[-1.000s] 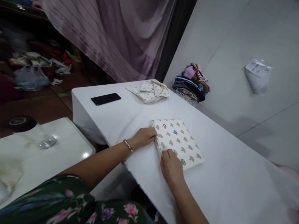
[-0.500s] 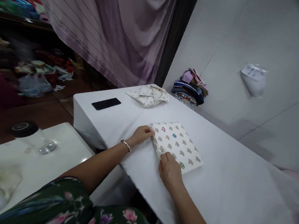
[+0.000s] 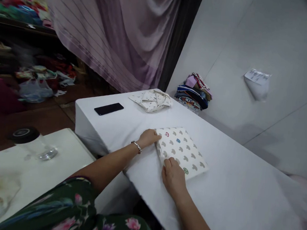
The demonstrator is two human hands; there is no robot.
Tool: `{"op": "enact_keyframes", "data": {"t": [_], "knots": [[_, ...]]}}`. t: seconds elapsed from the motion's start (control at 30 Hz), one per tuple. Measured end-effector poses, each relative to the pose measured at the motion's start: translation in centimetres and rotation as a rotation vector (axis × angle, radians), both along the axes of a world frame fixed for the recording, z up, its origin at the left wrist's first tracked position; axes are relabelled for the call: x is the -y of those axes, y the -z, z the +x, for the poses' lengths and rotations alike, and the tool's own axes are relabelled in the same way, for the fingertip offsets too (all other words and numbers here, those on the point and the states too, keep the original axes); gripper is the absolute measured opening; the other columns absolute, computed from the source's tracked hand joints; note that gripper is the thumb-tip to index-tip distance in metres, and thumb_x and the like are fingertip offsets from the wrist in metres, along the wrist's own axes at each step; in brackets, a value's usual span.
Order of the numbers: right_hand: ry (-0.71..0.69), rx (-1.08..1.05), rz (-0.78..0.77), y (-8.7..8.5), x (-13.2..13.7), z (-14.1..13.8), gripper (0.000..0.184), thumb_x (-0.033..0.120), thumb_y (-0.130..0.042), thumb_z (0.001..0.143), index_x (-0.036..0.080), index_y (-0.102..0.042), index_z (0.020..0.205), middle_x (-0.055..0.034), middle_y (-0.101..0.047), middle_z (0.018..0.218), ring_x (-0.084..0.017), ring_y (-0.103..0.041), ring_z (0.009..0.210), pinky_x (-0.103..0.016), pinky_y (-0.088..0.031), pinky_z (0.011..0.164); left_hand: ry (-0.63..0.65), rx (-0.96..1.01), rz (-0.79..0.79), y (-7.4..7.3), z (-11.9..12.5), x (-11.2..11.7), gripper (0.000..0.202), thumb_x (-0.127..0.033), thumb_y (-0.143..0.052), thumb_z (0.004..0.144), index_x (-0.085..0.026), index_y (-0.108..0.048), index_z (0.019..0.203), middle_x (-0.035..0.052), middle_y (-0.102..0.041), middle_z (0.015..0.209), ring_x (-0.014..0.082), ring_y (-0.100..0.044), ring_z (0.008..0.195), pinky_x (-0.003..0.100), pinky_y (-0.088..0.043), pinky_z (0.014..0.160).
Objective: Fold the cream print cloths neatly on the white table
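A folded white cloth (image 3: 184, 149) printed with grey mushrooms, plus a red, a blue and a green one, lies flat on the white-covered table (image 3: 224, 191). At its far left corner, my left hand (image 3: 148, 138) pinches the folded edge between thumb and fingers; a bracelet circles that wrist. My right hand (image 3: 174, 177) is closed over the near part of the same edge, with its fingertips on top and the thumb side partly hidden. The layered folds show along the edge between both hands.
A black phone (image 3: 108, 108) and a loosely folded patterned cloth (image 3: 154, 101) lie toward the table's far end. Folded clothes (image 3: 192, 93) are stacked beyond it, by the wall. On the left, a lower white table (image 3: 68, 150) holds a clear black-lidded jar (image 3: 25, 135).
My left hand has moved slightly forward, its thumb now farther over the corner of the folded cloth. The right hand stays almost in place. The view has shifted slightly.
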State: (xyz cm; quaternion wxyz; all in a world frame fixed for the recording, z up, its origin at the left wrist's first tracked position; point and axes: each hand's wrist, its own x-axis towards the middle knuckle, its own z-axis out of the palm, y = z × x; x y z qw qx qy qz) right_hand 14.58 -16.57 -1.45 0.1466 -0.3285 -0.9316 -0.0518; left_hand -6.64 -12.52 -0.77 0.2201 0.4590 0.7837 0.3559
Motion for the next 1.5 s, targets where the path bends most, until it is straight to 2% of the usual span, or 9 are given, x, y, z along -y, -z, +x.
{"op": "enact_keyframes", "data": {"t": [0.3,0.43,0.6,0.73,0.87,1.0,1.13,1.33,1.5], "knots": [[-0.008,-0.023,-0.014,0.1,-0.1,0.0,0.01,0.012,-0.044,0.082,0.019,-0.049,0.079,-0.004,-0.052,0.081,-0.018,-0.048,0.077,-0.026,-0.033,0.06,-0.045,0.125,0.08,1.9,-0.5,0.7,0.034,-0.044,-0.059,0.069,-0.018,-0.05,0.05,-0.0046,-0.045,0.046,0.0097,-0.042,0.049,0.023,-0.028,0.047],[-0.013,-0.036,-0.016,0.3,-0.2,0.1,0.009,0.012,-0.045,0.082,0.02,-0.048,0.079,-0.0038,-0.052,0.082,-0.018,-0.047,0.078,-0.025,-0.033,0.061,-0.046,0.13,0.051,1.4,-0.7,0.5,0.034,-0.047,-0.06,0.069,-0.018,-0.053,0.054,-0.0036,-0.048,0.049,0.0109,-0.045,0.051,0.023,-0.029,0.048],[-0.005,-0.036,-0.037,0.2,0.0,0.1,0.009,0.013,-0.045,0.083,0.02,-0.048,0.08,-0.0036,-0.052,0.084,-0.018,-0.048,0.079,-0.026,-0.033,0.061,-0.135,0.005,0.09,0.5,-0.9,-0.1,0.039,-0.057,-0.055,0.071,-0.019,-0.055,0.063,0.0002,-0.058,0.061,0.0136,-0.05,0.057,0.024,-0.031,0.052],[-0.007,-0.039,-0.049,0.1,0.0,0.1,0.008,0.013,-0.044,0.084,0.02,-0.048,0.081,-0.0035,-0.052,0.084,-0.018,-0.048,0.078,-0.026,-0.034,0.062,-0.108,-0.051,0.031,0.2,-1.1,-0.9,0.046,-0.063,-0.054,0.069,-0.018,-0.056,0.062,0.0036,-0.06,0.063,0.0158,-0.052,0.06,0.025,-0.03,0.053],[-0.011,-0.05,-0.051,0.2,-0.1,0.1,0.008,0.013,-0.044,0.083,0.02,-0.048,0.08,-0.0034,-0.051,0.085,-0.017,-0.047,0.079,-0.026,-0.034,0.063,-0.104,0.004,-0.014,0.3,-1.3,-1.5,0.038,-0.054,-0.06,0.067,-0.017,-0.057,0.057,0.0042,-0.059,0.059,0.0162,-0.052,0.06,0.026,-0.029,0.054],[-0.01,-0.055,-0.05,0.4,-0.2,0.1,0.008,0.014,-0.045,0.083,0.02,-0.048,0.08,-0.0031,-0.051,0.083,-0.017,-0.046,0.078,-0.026,-0.033,0.062,-0.144,0.101,0.049,0.6,-1.5,-1.6,0.028,-0.042,-0.063,0.067,-0.017,-0.056,0.056,0.0005,-0.055,0.055,0.0131,-0.049,0.056,0.024,-0.03,0.053],[-0.016,-0.069,-0.05,0.5,-0.3,0.2,0.007,0.015,-0.046,0.083,0.02,-0.048,0.08,-0.0034,-0.051,0.084,-0.017,-0.046,0.079,-0.026,-0.032,0.062,-0.197,0.159,0.118,1.0,-1.6,-1.6,0.028,-0.043,-0.06,0.07,-0.017,-0.056,0.061,-0.0022,-0.053,0.057,0.0105,-0.046,0.054,0.022,-0.031,0.051],[-0.013,-0.062,-0.07,0.5,-0.3,0.2,0.006,0.015,-0.046,0.083,0.02,-0.048,0.081,-0.0037,-0.052,0.086,-0.018,-0.047,0.08,-0.026,-0.032,0.062,-0.226,0.198,0.111,2.1,-1.8,-1.4,0.027,-0.039,-0.063,0.067,-0.017,-0.053,0.055,-0.0027,-0.05,0.053,0.0103,-0.044,0.052,0.023,-0.03,0.049],[-0.01,-0.055,-0.087,0.2,-0.3,0.1,0.007,0.014,-0.045,0.083,0.02,-0.049,0.082,-0.0038,-0.052,0.086,-0.018,-0.047,0.081,-0.026,-0.033,0.062,-0.215,0.19,0.104,1.9,-1.8,-1.5,0.03,-0.043,-0.064,0.066,-0.017,-0.054,0.054,-0.0024,-0.05,0.05,0.0109,-0.044,0.05,0.024,-0.029,0.049]]}}
